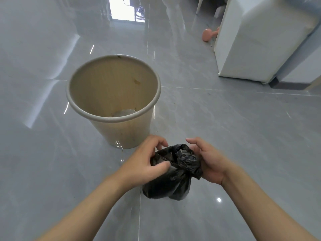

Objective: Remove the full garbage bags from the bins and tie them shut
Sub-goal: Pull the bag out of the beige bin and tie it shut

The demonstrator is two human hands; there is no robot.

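Note:
A small black garbage bag hangs in the air just in front of me, its top bunched and twisted between both hands. My left hand grips the bag's gathered neck from the left with thumb and fingers. My right hand holds the crumpled top from the right, fingers curled around the plastic. A beige round bin stands upright on the floor beyond my left hand, with no bag in it and a pale scrap lying on its bottom.
The floor is glossy grey tile with bright reflections. A white cabinet or appliance stands at the back right. A pink dumbbell-like object lies beside it.

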